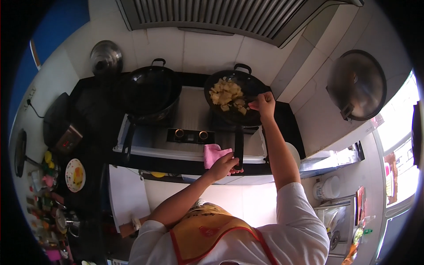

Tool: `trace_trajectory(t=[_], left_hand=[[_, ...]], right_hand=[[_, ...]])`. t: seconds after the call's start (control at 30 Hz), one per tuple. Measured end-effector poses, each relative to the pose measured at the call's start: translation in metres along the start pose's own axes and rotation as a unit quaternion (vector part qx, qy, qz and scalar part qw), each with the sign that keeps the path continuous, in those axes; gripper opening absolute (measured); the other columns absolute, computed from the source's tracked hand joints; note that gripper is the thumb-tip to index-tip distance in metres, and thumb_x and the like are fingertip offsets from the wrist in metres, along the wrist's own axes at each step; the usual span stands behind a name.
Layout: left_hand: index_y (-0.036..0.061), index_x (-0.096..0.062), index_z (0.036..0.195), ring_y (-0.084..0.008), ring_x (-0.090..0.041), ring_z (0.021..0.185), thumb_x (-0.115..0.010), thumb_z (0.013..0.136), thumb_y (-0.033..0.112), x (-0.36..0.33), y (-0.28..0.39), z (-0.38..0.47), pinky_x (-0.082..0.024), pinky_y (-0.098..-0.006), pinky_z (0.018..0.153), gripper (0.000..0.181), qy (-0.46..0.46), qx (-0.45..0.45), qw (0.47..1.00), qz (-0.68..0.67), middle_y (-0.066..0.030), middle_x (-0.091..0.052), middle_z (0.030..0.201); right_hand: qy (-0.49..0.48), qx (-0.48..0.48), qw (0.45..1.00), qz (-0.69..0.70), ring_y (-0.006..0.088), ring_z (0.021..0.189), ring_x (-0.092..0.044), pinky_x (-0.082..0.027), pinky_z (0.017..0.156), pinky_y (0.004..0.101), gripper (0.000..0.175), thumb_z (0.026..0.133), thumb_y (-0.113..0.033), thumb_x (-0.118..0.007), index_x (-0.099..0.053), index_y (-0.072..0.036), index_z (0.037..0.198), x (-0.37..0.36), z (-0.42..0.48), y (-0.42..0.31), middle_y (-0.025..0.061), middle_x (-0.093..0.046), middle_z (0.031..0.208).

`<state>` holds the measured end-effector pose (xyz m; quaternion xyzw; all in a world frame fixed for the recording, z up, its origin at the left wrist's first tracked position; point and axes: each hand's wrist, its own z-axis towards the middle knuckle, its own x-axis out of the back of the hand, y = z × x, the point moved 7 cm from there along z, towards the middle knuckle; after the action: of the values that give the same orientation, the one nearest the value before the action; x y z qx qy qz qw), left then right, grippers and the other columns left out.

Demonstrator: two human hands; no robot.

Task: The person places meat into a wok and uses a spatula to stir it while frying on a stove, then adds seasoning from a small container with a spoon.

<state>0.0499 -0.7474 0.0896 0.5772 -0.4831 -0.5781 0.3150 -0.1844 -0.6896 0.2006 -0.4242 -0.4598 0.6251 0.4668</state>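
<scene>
On the right burner stands a dark frying pan [220,114] with a long black handle [238,145] and a small loop handle at the back. Pale yellow sliced food [226,92], perhaps potato, lies in its left and middle part. My left hand [225,167] grips the end of the long handle. A pink cloth [213,155] lies at the stove's front edge beside that hand. Over the pan's right side is my right hand [264,103], fingers closed on a thin utensil that reaches towards the food; its exact kind is hard to see.
A second dark pan [150,89] sits on the left burner, its handle pointing forward. A metal lid [106,58] leans at the back left. On the left counter are a rice cooker [68,137] and a patterned plate [75,175]. A large lid [359,84] hangs on the right wall.
</scene>
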Motion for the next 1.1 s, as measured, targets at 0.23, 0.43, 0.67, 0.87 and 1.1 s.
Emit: trace_trajectory(t=[0.23, 0.43, 0.67, 0.87, 1.1], left_hand=[[0.0064, -0.049, 0.103, -0.0159, -0.064, 0.082, -0.042, 0.093, 0.022, 0.005, -0.006, 0.001, -0.050, -0.0217, 0.061, 0.019, 0.004, -0.009, 1.000, -0.002, -0.0056, -0.060, 0.092], [0.0063, -0.048, 0.103, -0.0162, -0.063, 0.083, -0.040, 0.094, 0.023, 0.002, -0.005, 0.003, -0.051, -0.0216, 0.063, 0.021, -0.017, -0.007, 1.000, 0.015, -0.0058, -0.059, 0.093], [0.0064, -0.046, 0.104, -0.0172, -0.063, 0.086, -0.039, 0.094, 0.025, 0.000, -0.005, 0.003, -0.051, -0.0226, 0.065, 0.022, -0.011, 0.005, 1.000, 0.018, -0.0058, -0.058, 0.094], [0.0062, -0.047, 0.107, -0.0177, -0.064, 0.085, -0.040, 0.094, 0.025, 0.000, -0.005, 0.001, -0.052, -0.0229, 0.064, 0.023, -0.016, 0.000, 1.000, 0.005, -0.0057, -0.056, 0.094], [0.0046, -0.046, 0.109, -0.0199, -0.064, 0.081, -0.041, 0.094, 0.023, 0.007, -0.006, -0.001, -0.052, -0.0230, 0.063, 0.024, 0.006, -0.002, 1.000, -0.015, -0.0059, -0.053, 0.092]], right_hand=[[-0.214, 0.123, 0.912, -0.327, 0.0182, 0.059, -0.064, -0.049, 0.054, 0.0274, 0.007, 0.082, -0.004, -0.052, -0.047, -0.001, 0.085, -0.025, -0.026, -0.074, 0.0099, -0.058, 0.062], [-0.208, 0.337, 0.753, -0.526, 0.0350, 0.072, -0.057, -0.046, 0.062, 0.0406, 0.018, 0.074, -0.007, -0.055, -0.049, -0.009, 0.091, -0.032, -0.010, -0.069, 0.0144, -0.057, 0.077], [-0.259, 0.366, 0.728, -0.519, 0.0358, 0.075, -0.057, -0.047, 0.063, 0.0427, 0.023, 0.073, -0.011, -0.058, -0.050, -0.012, 0.094, -0.061, -0.030, -0.021, 0.0147, -0.055, 0.087], [-0.445, 0.361, 0.635, -0.518, 0.0320, 0.066, -0.058, -0.047, 0.056, 0.0397, 0.018, 0.073, -0.009, -0.059, -0.052, -0.011, 0.089, -0.049, -0.102, -0.086, 0.0110, -0.055, 0.080], [-0.456, 0.337, 0.652, -0.503, 0.0283, 0.055, -0.054, -0.042, 0.048, 0.0371, 0.012, 0.071, -0.005, -0.058, -0.053, -0.010, 0.081, -0.060, -0.155, -0.156, 0.0075, -0.051, 0.068]])
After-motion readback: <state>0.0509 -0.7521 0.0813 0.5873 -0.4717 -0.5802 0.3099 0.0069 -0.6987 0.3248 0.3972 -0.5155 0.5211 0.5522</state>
